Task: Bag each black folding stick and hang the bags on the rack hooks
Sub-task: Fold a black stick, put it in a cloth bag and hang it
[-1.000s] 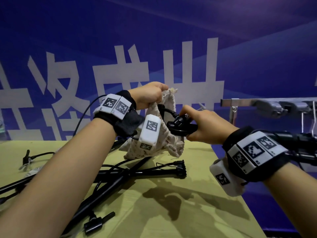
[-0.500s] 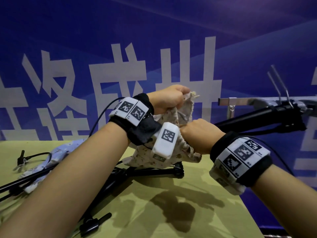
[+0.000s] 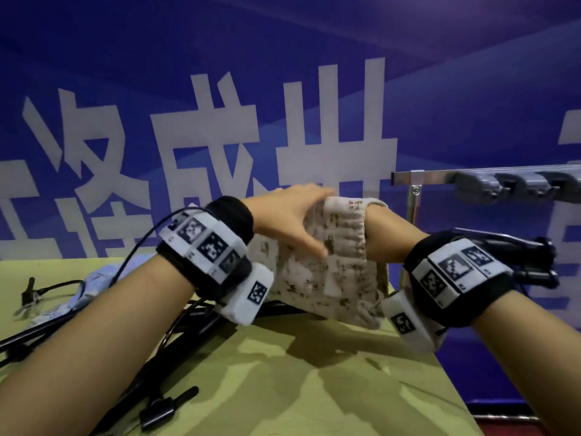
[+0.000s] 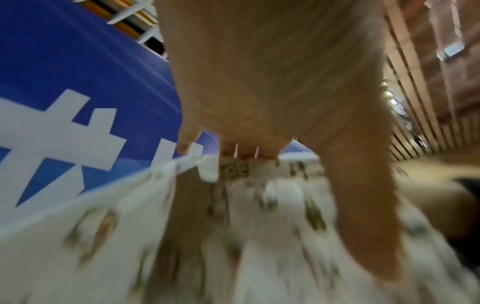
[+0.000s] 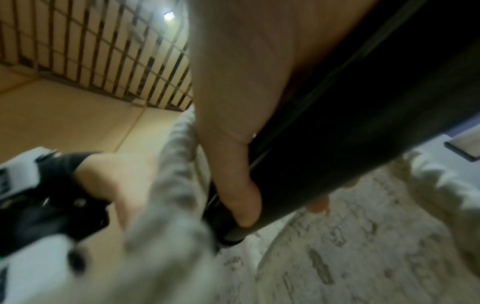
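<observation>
1. Head view: the left hand (image 3: 290, 220) grips the rim of the patterned cloth bag (image 3: 317, 278) with fingers over its top edge and thumb on the near face, apparently to keep the mouth spread. The right hand is buried in the bag to the wrist, so its grip cannot be told here. The tail of a black folding stick (image 3: 515, 256) juts out behind the right wrist. More sticks (image 3: 176, 344) lie tangled on the green worktop (image 3: 330, 388) beside a pale blue bag (image 3: 94, 278). The rack (image 3: 440, 176), with its grey hooks (image 3: 478, 187), stands just beyond the worktop's right edge and no bag hangs on the part in view.

2. Left wrist view: blurred, but the fingertips (image 4: 244, 151) pinch the bag's hem (image 4: 233, 172), holding the fabric up and taut.

3. Right wrist view: the right hand (image 5: 233, 123) is wrapped around the stick's black shaft (image 5: 337, 144), thumb along it, inside the bag's mouth. This looks like the insertion step, the stick's head going in first.
</observation>
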The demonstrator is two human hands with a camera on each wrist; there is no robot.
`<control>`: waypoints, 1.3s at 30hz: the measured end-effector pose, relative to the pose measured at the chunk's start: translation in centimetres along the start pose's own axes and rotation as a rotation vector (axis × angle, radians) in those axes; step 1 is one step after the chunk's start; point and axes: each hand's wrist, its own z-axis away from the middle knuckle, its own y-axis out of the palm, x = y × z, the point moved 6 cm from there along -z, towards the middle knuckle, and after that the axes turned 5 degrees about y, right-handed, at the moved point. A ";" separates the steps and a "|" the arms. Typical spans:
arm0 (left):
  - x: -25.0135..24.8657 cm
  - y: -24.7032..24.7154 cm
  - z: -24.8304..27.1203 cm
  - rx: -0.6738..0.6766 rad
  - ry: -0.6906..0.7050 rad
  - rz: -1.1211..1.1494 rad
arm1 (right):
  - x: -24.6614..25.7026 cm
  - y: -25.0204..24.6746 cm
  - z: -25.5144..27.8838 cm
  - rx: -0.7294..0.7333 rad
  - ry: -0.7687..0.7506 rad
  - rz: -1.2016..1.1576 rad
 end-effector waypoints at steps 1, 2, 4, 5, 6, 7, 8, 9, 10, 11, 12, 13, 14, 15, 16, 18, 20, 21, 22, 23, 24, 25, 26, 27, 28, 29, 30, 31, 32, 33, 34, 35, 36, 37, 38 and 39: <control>-0.2 0.6 -0.1 -0.004 0.014 -0.177 | -0.1 -0.2 -0.1 -0.011 -0.008 -0.053; -0.5 1.1 -0.3 -0.037 0.027 -0.301 | 0.2 -0.5 0.1 -0.038 -0.038 -0.135; -0.6 1.6 -1.0 -0.107 0.014 -0.431 | 1.1 -1.1 0.6 -0.088 -0.110 -0.324; -0.5 1.8 -1.3 -0.127 -0.004 -0.465 | 1.4 -1.2 0.9 -0.105 -0.123 -0.408; -0.5 2.0 -1.5 -0.145 -0.028 -0.494 | 1.5 -1.2 1.1 -0.112 -0.112 -0.478; -0.5 2.1 -1.8 -0.171 -0.052 -0.526 | 1.4 -1.1 1.1 -0.123 -0.103 -0.540; -0.7 2.1 -1.9 -0.207 -0.071 -0.562 | 1.1 -1.0 1.0 -0.129 -0.085 -0.587; -0.8 2.0 -2.0 -0.244 -0.085 -0.592 | 0.6 -0.7 0.8 -0.135 -0.055 -0.612; -0.9 2.0 -2.1 -0.274 -0.092 -0.613 | 0.2 -0.4 0.6 -0.130 -0.033 -0.610; -1.0 2.0 -2.2 -0.289 -0.094 -0.633 | 0.0 -0.2 0.4 -0.120 -0.027 -0.600; -1.0 2.0 -2.2 -0.291 -0.095 -0.654 | -0.1 -0.2 0.4 -0.106 -0.027 -0.585; -1.0 1.9 -2.3 -0.292 -0.091 -0.675 | 0.1 -0.2 0.4 -0.090 -0.023 -0.568; -1.0 1.8 -2.3 -0.295 -0.088 -0.694 | 0.2 -0.3 0.5 -0.074 -0.022 -0.563; -1.0 1.7 -2.4 -0.300 -0.085 -0.714 | 0.1 -0.4 0.6 -0.058 -0.020 -0.576; -1.0 1.5 -2.4 -0.305 -0.083 -0.733 | 0.0 -0.5 0.7 -0.034 -0.009 -0.604; -0.8 1.2 -2.4 -0.318 -0.084 -0.756 | -0.2 -0.7 1.0 0.011 0.006 -0.642; -0.9 1.0 -2.5 -0.333 -0.073 -0.777 | -0.6 -1.1 1.2 -0.001 0.027 -0.633; -1.1 0.9 -2.6 -0.339 -0.065 -0.791 | -0.8 -1.2 1.2 -0.023 0.038 -0.623; -1.3 0.7 -2.7 -0.345 -0.056 -0.803 | -0.8 -1.4 1.3 -0.051 0.050 -0.604; -1.5 0.5 -2.8 -0.352 -0.052 -0.812 | -0.9 -1.6 1.3 -0.080 0.060 -0.581; -1.6 0.3 -2.9 -0.356 -0.052 -0.821 | -0.9 -1.7 1.4 -0.105 0.060 -0.564; -1.8 0.0 -3.0 -0.359 -0.052 -0.828 | -0.9 -2.0 1.5 -0.121 0.050 -0.568; -1.9 -0.2 -3.0 -0.358 -0.052 -0.832 | -0.9 -2.2 1.7 -0.121 0.037 -0.594; -2.0 -0.4 -3.1 -0.354 -0.055 -0.832 | -1.1 -2.6 1.9 -0.111 0.032 -0.618; -2.0 -0.6 -3.1 -0.345 -0.060 -0.831 | -1.4 -3.0 2.2 -0.104 0.042 -0.630; -1.9 -0.8 -3.1 -0.336 -0.069 -0.828 | -2.0 -3.5 2.5 -0.113 0.067 -0.648; -1.8 -0.9 -3.1 -0.329 -0.081 -0.826 | -2.7 -4.1 2.9 -0.144 0.095 -0.694; -1.7 -1.2 -3.1 -0.325 -0.097 -0.823 | -3.5 -4.8 3.4 -0.201 0.120 -0.770; -1.6 -1.6 -3.1 -0.324 -0.120 -0.814 | -4.3 -5.5 4.1 -0.272 0.135 -0.871; -1.6 -2.1 -3.1 -0.327 -0.147 -0.801 | -5.2 -6.1 4.7 -0.351 0.152 -0.983; -1.5 -2.7 -3.1 -0.336 -0.175 -0.782 | -6.2 -6.6 5.4 -0.430 0.172 -1.105; -1.5 -3.4 -3.2 -0.352 -0.202 -0.760 | -7.3 -6.9 6.1 -0.505 0.196 -1.233; -1.5 -4.3 -3.4 -0.371 -0.223 -0.738 | -8.4 -7.1 6.8 -0.569 0.227 -1.359; -1.6 -5.2 -3.7 -0.394 -0.242 -0.713 | -9.4 -7.2 7.4 -0.620 0.267 -1.468; -1.5 -6.1 -3.9 -0.419 -0.262 -0.679 | -10.2 -7.2 7.9 -0.662 0.308 -1.560; -1.7 -7.0 -4.3 -0.449 -0.270 -0.634 | -11.0 -7.3 8.6 -0.707 0.348 -1.635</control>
